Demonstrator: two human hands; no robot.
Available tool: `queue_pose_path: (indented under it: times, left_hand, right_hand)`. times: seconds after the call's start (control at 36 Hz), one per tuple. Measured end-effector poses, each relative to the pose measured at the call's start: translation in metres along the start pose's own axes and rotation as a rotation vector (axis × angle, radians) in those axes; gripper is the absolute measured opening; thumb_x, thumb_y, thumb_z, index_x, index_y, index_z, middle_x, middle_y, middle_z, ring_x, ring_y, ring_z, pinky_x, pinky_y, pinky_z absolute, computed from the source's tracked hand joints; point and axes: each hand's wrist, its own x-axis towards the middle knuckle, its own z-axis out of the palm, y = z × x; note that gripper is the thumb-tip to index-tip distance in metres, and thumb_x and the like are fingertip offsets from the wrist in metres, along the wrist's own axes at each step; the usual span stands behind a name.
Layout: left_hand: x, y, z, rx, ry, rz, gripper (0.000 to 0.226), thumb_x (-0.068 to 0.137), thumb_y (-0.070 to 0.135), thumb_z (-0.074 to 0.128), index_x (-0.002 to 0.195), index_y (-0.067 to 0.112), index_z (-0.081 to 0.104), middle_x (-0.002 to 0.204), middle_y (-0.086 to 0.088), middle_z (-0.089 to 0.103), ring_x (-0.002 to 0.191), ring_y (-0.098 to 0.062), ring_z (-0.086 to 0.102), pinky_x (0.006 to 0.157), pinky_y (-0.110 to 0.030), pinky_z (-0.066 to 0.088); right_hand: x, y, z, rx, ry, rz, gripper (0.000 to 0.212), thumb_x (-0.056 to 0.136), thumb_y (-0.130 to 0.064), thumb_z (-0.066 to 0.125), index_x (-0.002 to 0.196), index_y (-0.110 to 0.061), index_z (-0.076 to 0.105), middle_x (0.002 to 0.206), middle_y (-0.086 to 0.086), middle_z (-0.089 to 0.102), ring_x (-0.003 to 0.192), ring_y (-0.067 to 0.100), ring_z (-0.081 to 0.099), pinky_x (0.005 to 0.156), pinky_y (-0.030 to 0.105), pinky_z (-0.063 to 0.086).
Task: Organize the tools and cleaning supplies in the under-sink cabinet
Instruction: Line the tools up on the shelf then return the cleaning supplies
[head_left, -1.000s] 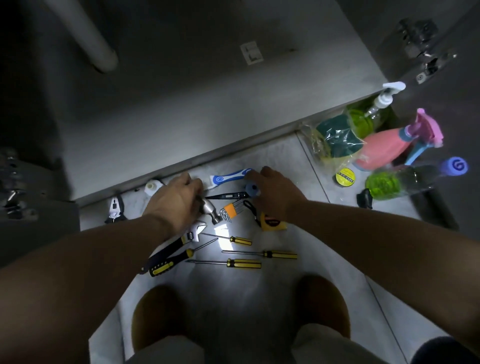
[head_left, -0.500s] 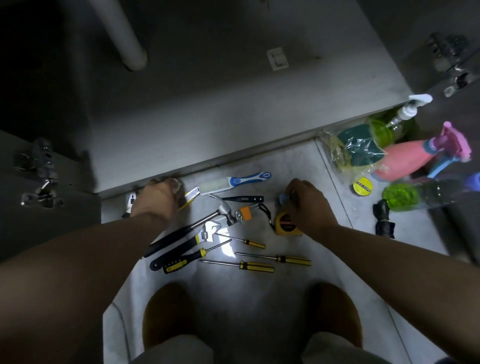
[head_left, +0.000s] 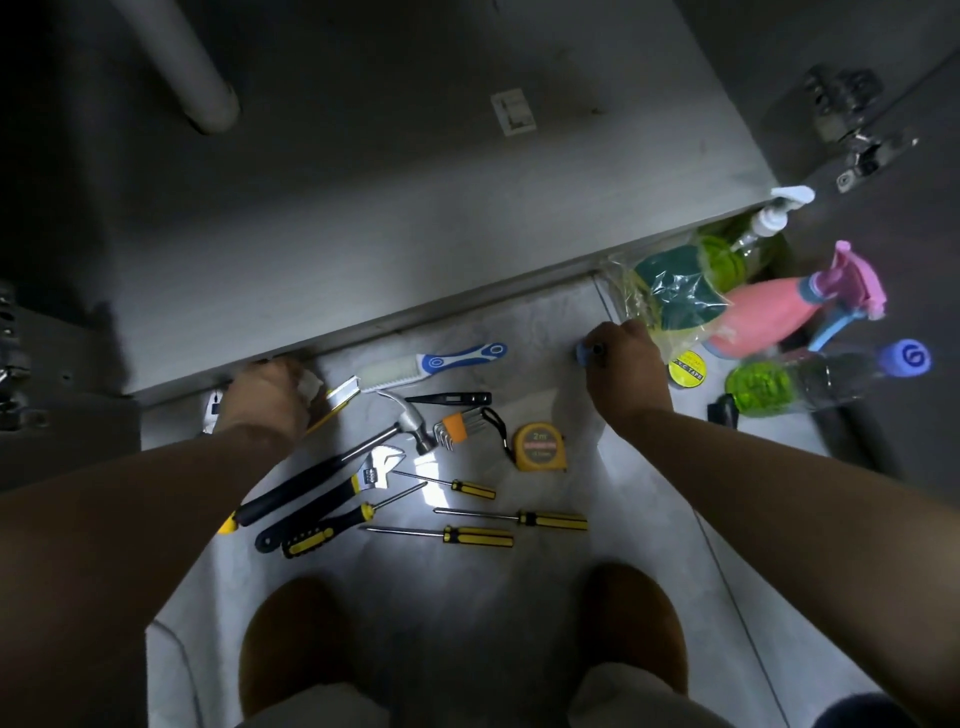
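Tools lie spread on the grey floor in front of the open under-sink cabinet (head_left: 415, 208). My left hand (head_left: 265, 395) is at the cabinet's front edge, its fingers curled round a small white object (head_left: 310, 384), and it partly hides a pair of pliers (head_left: 210, 410). My right hand (head_left: 623, 369) grips a small blue object (head_left: 584, 353) just left of the bagged sponges (head_left: 670, 296). Between my hands lie a blue-handled brush (head_left: 431, 364), a utility knife (head_left: 340, 392), a hammer (head_left: 395, 421), a hex key set (head_left: 462, 423) and a yellow tape measure (head_left: 537, 446).
An adjustable wrench (head_left: 363, 478) and several yellow-handled screwdrivers (head_left: 478, 535) lie nearer my knees. At the right stand a pink spray bottle (head_left: 769, 312), a green pump bottle (head_left: 748, 244), a blue-capped bottle (head_left: 826, 374) and yellow tape (head_left: 687, 368). A drain pipe (head_left: 192, 67) comes down at the cabinet's back left.
My left hand went left from the hammer to the white object by the cabinet edge. My right hand carried the blue object to the right, uncovering the tape measure.
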Motion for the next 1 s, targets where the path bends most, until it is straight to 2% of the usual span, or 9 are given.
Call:
queue_pose_path:
  times: [0.25,0.33,0.44,0.5,0.58,0.69,0.81,0.92,1.0]
  left_hand:
    - [-0.005,0.014,0.000,-0.088,0.029,0.022,0.014,0.091,0.012,0.064,0.100,0.003,0.070,0.101,-0.024,0.072,0.099,-0.040,0.067,0.082,-0.037,0.049]
    - [-0.009,0.022,-0.003,-0.129,0.030,0.094,0.004,0.090,0.018,0.068,0.087,0.016,0.069,0.093,-0.018,0.074,0.092,-0.034,0.070,0.075,-0.031,0.047]
    - [-0.014,0.030,0.002,-0.270,0.009,0.173,0.010,0.091,0.020,0.066,0.082,0.021,0.064,0.086,-0.009,0.074,0.083,-0.026,0.070,0.076,-0.033,0.055]
    - [-0.015,0.036,0.004,-0.329,-0.010,0.187,0.007,0.093,0.023,0.066,0.088,0.019,0.064,0.087,-0.006,0.074,0.083,-0.024,0.070,0.077,-0.032,0.055]
    - [-0.020,0.052,0.006,-0.518,-0.066,0.138,0.010,0.091,0.021,0.073,0.085,0.021,0.064,0.081,0.004,0.071,0.073,-0.010,0.067,0.067,-0.021,0.053]
    - [-0.032,0.081,0.008,-0.753,-0.236,0.111,0.015,0.090,0.020,0.076,0.093,0.007,0.069,0.088,-0.017,0.073,0.065,-0.016,0.066,0.062,-0.026,0.055]
    - [-0.046,0.109,0.010,-0.827,-0.317,0.111,0.022,0.087,0.021,0.080,0.094,0.001,0.073,0.088,-0.021,0.073,0.067,-0.022,0.064,0.062,-0.028,0.053]
    - [-0.054,0.132,0.013,-0.834,-0.327,0.128,0.023,0.082,0.021,0.084,0.091,0.002,0.077,0.088,-0.018,0.075,0.072,-0.017,0.063,0.071,-0.029,0.054]
    - [-0.055,0.140,0.014,-0.832,-0.324,0.145,0.026,0.080,0.025,0.086,0.091,0.002,0.077,0.084,-0.011,0.075,0.071,-0.012,0.063,0.064,-0.020,0.051]
  right_hand:
    - [0.042,-0.024,-0.004,-0.038,-0.002,0.032,0.033,0.083,0.008,0.054,0.112,-0.001,0.068,0.128,0.022,0.052,0.110,0.035,0.055,0.086,0.023,0.035]
    - [0.047,-0.025,-0.006,-0.044,-0.025,0.039,0.043,0.083,0.007,0.057,0.125,-0.003,0.062,0.135,0.021,0.049,0.119,0.033,0.052,0.095,0.026,0.037]
    - [0.035,-0.022,-0.005,0.052,-0.003,0.028,0.058,0.080,0.004,0.062,0.136,-0.005,0.050,0.139,0.019,0.046,0.123,0.031,0.047,0.092,0.023,0.032]
    - [0.018,-0.021,-0.002,0.126,0.039,0.001,0.060,0.078,0.004,0.064,0.136,-0.004,0.048,0.138,0.019,0.042,0.119,0.031,0.048,0.096,0.033,0.043]
    - [-0.012,-0.024,0.006,0.205,-0.035,-0.091,0.051,0.080,-0.001,0.064,0.129,-0.011,0.055,0.124,0.011,0.049,0.102,0.023,0.058,0.085,0.037,0.053]
    - [-0.045,-0.037,0.017,0.330,-0.275,-0.232,0.055,0.078,-0.013,0.075,0.129,-0.022,0.057,0.111,-0.002,0.049,0.087,0.013,0.059,0.070,0.015,0.046]
    - [-0.061,-0.052,0.024,0.407,-0.282,-0.281,0.062,0.072,-0.034,0.081,0.128,-0.028,0.056,0.108,-0.012,0.047,0.088,-0.008,0.054,0.074,0.000,0.039]
    - [-0.059,-0.053,0.018,0.382,-0.176,-0.259,0.047,0.074,-0.029,0.083,0.117,-0.020,0.064,0.105,-0.002,0.060,0.086,0.007,0.059,0.077,0.022,0.051]
    - [-0.053,-0.045,0.014,0.372,-0.184,-0.258,0.042,0.074,-0.024,0.087,0.109,-0.016,0.065,0.098,0.002,0.060,0.078,0.011,0.059,0.069,0.013,0.045]
